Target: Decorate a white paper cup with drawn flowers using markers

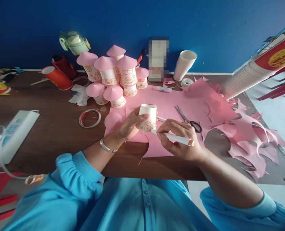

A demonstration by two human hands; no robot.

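My left hand [130, 125] is closed around a white paper cup [147, 113], held bottom-up above the pink paper [166, 102]. Orange flowers and grass are drawn along the cup's lower band. In my right hand [181, 138] is a white marker pen [177, 138] with an orange end, its tip at the drawn band near the cup's rim. Part of a second white pen [161, 118] shows behind the right fingers. Beyond the hands stand several decorated cups with pink cone roofs [126, 62]. A pink paper disc or cone [113, 120] lies left of my left wrist.
Scissors [188, 118] lie right of my right hand. Cut pink scraps [248, 138] cover the table's right side. Stacked white cups [185, 65] stand at the back, and a long cup stack [243, 77] leans at right. At left are a tape roll [89, 118] and a power strip [14, 134].
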